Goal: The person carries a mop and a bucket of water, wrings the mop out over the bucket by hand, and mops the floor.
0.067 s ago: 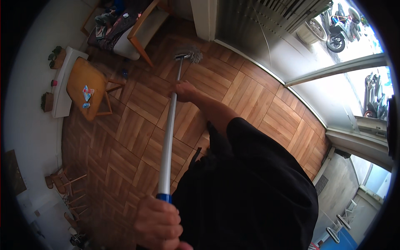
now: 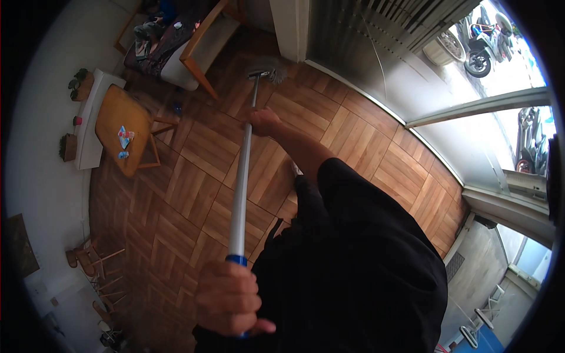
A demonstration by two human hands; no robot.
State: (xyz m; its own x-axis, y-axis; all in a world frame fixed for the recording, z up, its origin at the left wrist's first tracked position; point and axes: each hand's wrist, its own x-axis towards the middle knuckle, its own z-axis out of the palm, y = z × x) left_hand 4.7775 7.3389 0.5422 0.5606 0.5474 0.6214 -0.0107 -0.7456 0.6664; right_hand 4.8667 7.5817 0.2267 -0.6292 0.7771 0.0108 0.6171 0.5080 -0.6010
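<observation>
A mop with a silver pole (image 2: 239, 203) slants away from me across the wooden floor. Its grey stringy head (image 2: 272, 73) rests on the boards near the sofa's front leg. My left hand (image 2: 228, 299) is wrapped round the blue grip (image 2: 236, 259) at the pole's near end, the thumb sticking out to the right. Farther along, my right hand (image 2: 263, 122) is closed round the pole's upper part, the arm stretched out from a black sleeve. Below that arm, one foot (image 2: 296, 169) shows in part.
A person (image 2: 154, 26) sits on the wood-framed sofa (image 2: 187, 62) at far left. Nearer stands a wooden table (image 2: 122, 129) with small packets. Wooden chairs (image 2: 97, 262) line the left wall. A frosted glass panel (image 2: 353, 65) bounds the right; motorbikes (image 2: 482, 50) stand outside.
Both hands and the pole have shifted slightly forward, the left hand most visibly. The mop head has barely moved. More of my foot shows under the right arm.
</observation>
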